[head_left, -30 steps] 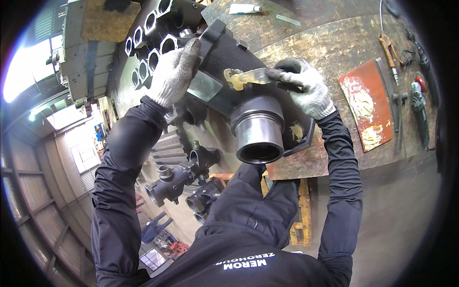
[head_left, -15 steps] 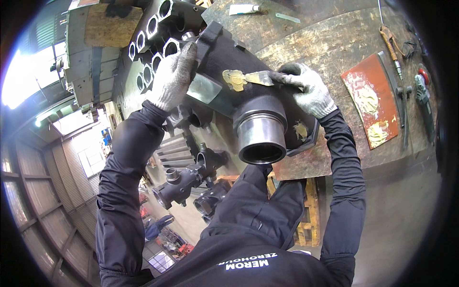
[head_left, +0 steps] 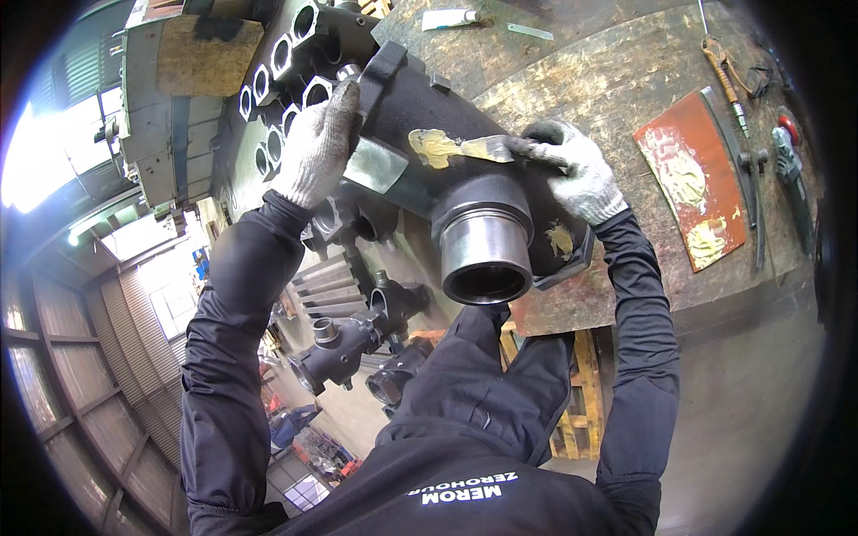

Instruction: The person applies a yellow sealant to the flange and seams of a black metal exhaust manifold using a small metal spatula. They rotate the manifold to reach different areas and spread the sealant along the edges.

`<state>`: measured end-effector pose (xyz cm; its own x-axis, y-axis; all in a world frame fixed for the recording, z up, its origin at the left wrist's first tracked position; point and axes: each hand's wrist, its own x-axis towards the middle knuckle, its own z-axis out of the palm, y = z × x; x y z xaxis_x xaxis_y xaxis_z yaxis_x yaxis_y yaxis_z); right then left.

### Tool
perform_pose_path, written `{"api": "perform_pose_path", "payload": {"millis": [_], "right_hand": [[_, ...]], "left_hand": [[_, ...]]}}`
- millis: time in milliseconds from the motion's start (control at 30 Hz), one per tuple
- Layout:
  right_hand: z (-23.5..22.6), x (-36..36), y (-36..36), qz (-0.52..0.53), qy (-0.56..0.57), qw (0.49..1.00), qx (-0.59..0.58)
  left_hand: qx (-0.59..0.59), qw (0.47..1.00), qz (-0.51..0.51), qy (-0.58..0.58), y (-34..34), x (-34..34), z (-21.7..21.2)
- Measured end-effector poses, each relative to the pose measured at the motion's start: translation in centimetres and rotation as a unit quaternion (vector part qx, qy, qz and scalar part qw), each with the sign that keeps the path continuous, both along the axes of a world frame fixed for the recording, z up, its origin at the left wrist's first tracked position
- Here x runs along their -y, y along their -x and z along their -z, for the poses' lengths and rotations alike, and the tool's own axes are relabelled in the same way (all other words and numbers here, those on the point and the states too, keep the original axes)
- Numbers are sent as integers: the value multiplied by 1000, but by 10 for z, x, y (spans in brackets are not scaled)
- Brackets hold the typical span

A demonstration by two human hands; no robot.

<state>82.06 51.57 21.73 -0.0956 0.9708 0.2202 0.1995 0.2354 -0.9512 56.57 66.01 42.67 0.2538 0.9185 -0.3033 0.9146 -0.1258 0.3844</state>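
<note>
A large black metal casting (head_left: 402, 112) lies on the bench, with a shiny machined pipe end (head_left: 485, 255) toward me. My left hand (head_left: 315, 147), in a white knit glove, closes on the casting's far-left flange; its fingertips are partly hidden. In my gloved right hand (head_left: 572, 170) is a putty knife (head_left: 487, 149), pinched by its dark end. The flat blade lies on the casting, its tip at the edge of a pale yellow putty patch (head_left: 433, 147). A smaller putty smear (head_left: 559, 241) sits right of the pipe end.
A reddish-brown board (head_left: 693, 183) with putty lies on the worn bench (head_left: 608, 71) at right. Beyond it are an air blow gun (head_left: 726, 76) and an angle grinder (head_left: 788, 161). A tube (head_left: 450, 19) lies at the back. More castings (head_left: 335, 348) stand lower left.
The putty knife has slid slightly right over the casting, and the putty patch looks a little wider. My left hand stays on the flange. The whole view has shifted slightly.
</note>
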Motion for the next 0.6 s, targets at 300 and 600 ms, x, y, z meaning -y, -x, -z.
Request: {"api": "perform_pose_path", "payload": {"millis": [300,600], "right_hand": [[-4,-3,0,24,-97,992,76],[-11,0,-17,-7,-86,994,66]], "left_hand": [[3,999,32,-3,4,-1,3],[28,990,131,-48,5,-2,5]]}}
